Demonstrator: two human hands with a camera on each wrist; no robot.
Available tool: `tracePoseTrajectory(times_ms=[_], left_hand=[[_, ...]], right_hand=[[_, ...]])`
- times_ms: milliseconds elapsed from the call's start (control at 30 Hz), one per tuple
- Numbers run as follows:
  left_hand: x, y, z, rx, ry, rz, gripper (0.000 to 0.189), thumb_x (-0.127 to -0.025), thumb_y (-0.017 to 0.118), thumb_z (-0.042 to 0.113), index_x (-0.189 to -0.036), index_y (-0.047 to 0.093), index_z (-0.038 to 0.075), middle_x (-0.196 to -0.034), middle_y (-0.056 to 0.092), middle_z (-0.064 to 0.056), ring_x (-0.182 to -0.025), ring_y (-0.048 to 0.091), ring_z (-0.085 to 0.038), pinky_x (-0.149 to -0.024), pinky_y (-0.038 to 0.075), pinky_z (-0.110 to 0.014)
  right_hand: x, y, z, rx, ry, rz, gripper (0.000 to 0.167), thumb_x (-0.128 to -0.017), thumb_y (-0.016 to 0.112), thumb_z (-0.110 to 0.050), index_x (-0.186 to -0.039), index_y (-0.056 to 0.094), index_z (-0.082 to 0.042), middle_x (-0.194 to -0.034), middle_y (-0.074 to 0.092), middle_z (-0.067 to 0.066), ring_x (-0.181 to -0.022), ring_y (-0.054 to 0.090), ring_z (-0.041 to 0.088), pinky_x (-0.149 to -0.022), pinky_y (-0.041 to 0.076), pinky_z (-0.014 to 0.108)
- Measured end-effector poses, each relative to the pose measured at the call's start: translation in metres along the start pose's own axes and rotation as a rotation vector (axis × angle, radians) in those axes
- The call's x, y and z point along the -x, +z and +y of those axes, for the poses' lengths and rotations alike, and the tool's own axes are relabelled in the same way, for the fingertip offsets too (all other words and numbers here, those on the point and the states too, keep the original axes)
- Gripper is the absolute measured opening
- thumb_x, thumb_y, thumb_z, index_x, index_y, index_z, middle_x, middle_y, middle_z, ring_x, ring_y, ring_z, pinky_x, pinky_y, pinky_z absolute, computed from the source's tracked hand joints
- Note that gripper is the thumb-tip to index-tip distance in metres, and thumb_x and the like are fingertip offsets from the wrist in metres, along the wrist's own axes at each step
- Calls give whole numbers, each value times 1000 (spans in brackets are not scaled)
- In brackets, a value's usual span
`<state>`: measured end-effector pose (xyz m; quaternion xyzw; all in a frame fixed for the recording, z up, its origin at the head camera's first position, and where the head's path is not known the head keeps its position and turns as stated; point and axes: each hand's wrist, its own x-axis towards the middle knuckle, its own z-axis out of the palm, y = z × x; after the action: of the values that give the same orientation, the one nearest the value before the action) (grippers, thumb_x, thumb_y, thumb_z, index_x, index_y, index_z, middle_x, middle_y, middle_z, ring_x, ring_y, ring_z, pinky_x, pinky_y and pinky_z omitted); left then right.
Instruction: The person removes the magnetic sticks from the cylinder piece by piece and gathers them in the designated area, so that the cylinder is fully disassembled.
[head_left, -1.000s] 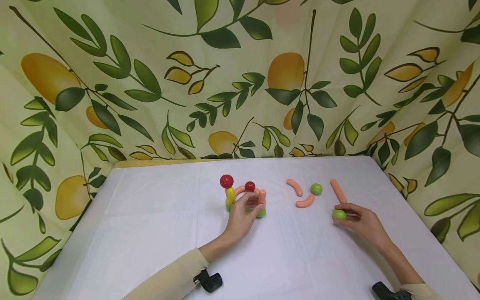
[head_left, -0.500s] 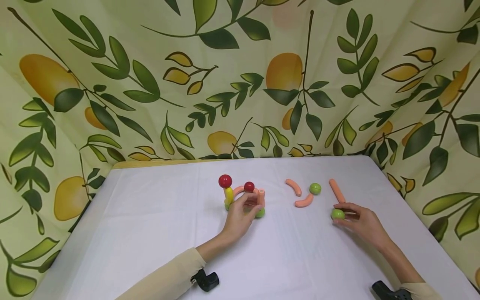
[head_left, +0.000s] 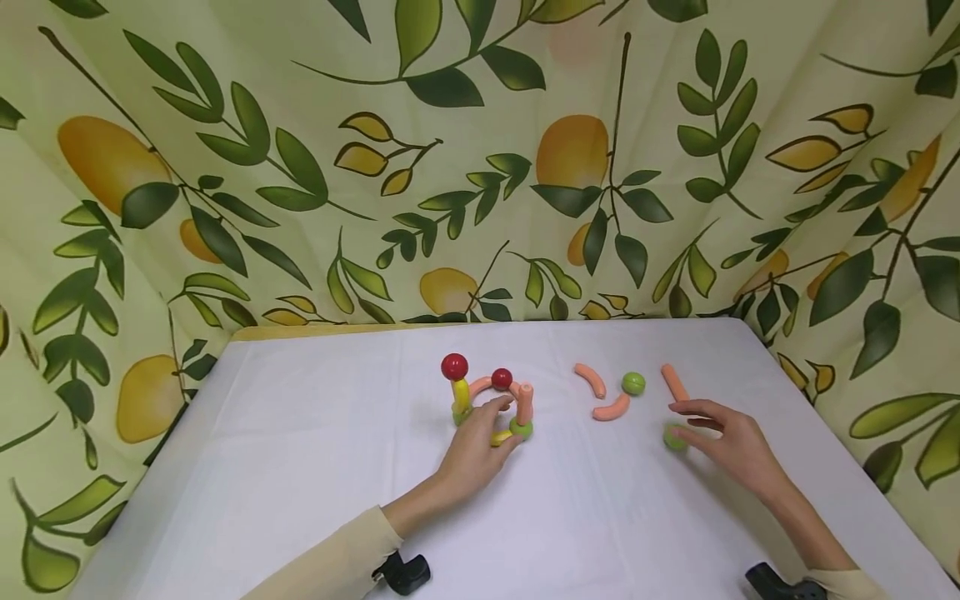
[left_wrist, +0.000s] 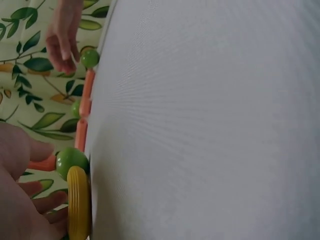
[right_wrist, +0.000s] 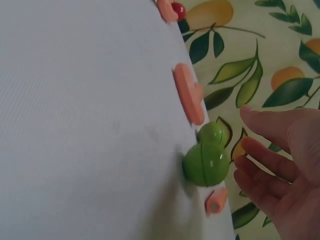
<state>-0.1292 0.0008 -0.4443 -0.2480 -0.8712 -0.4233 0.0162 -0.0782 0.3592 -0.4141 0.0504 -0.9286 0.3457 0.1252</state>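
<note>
A toy built of ball and rod pieces stands on the white-covered table. It has a large red ball [head_left: 454, 367] on a yellow upright [head_left: 461, 394], a smaller red ball [head_left: 502, 379] on a pink arch, a pink upright [head_left: 525, 405] and green balls at the base. My left hand [head_left: 471, 450] reaches around its near side, fingers spread. In the left wrist view, a yellow curved piece [left_wrist: 78, 202] and a green ball [left_wrist: 71, 162] sit beside the fingers. My right hand [head_left: 735, 446] hovers by a loose green ball [right_wrist: 206, 164], fingers apart from it in the right wrist view.
Two curved pink pieces, one at the back [head_left: 590, 379] and one nearer [head_left: 611, 408], lie between the hands beside another green ball [head_left: 633, 383]. A straight pink rod [head_left: 673, 382] lies just beyond my right hand. A leaf-and-fruit patterned curtain [head_left: 442, 208] hangs behind the table.
My right hand has let go of the green ball, which stays on the table. My left hand has opened and shifted slightly toward me, uncovering the yellow curved piece at the toy's front.
</note>
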Motion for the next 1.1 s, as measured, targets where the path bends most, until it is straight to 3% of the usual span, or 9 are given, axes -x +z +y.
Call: tracePoseTrajectory(times_ms=[100, 267, 367, 600, 767, 1100], left_hand=[[4, -5, 2, -64, 9, -56, 58, -91, 71, 19, -141, 47, 4, -137, 55, -9, -124, 52, -22, -104, 43, -40], [10, -15, 6, -213, 72, -122, 60, -93, 69, 22, -144, 44, 4, -141, 52, -8, -132, 46, -21, -108, 39, -39], [15, -19, 7, -299, 106, -164, 62, -93, 69, 24, -146, 43, 4, -142, 50, -10, -134, 45, -23, -109, 39, -41], [27, -26, 13, -456, 138, -236, 63, -94, 66, 32, -147, 42, 7, -146, 47, -15, -138, 40, -33, -112, 33, -47], [30, -25, 16, -545, 152, -280, 64, -95, 64, 37, -148, 42, 11, -149, 43, -16, -139, 37, -36, -112, 32, -52], [30, -20, 19, -574, 142, -401, 69, -96, 57, 48, -154, 32, 21, -160, 26, -12, -145, 26, -36, -109, 27, -64]], right_hand=[[-5, 5, -9, -1, -34, 19, 31, -81, 80, -11, -110, 71, -4, -107, 71, 13, -93, 62, 2, -79, 45, 6], [-16, 18, -26, -6, -78, -4, 31, -81, 80, -9, -110, 71, -2, -107, 71, 13, -94, 67, 28, -80, 55, 24], [-23, 26, -37, -40, -118, -29, 32, -81, 79, -6, -111, 70, 0, -108, 71, 14, -96, 66, 34, -79, 57, 36], [-40, 48, -58, -147, -210, -78, 36, -80, 80, -5, -113, 69, 2, -107, 70, 13, -93, 66, 28, -79, 55, 24], [-52, 65, -75, -219, -199, -157, 40, -82, 79, -10, -118, 66, 0, -115, 69, 13, -100, 66, 27, -82, 56, 28], [-66, 94, -96, -280, -270, -242, 50, -79, 81, -6, -125, 62, 3, -120, 67, 14, -104, 67, 27, -84, 56, 32]])
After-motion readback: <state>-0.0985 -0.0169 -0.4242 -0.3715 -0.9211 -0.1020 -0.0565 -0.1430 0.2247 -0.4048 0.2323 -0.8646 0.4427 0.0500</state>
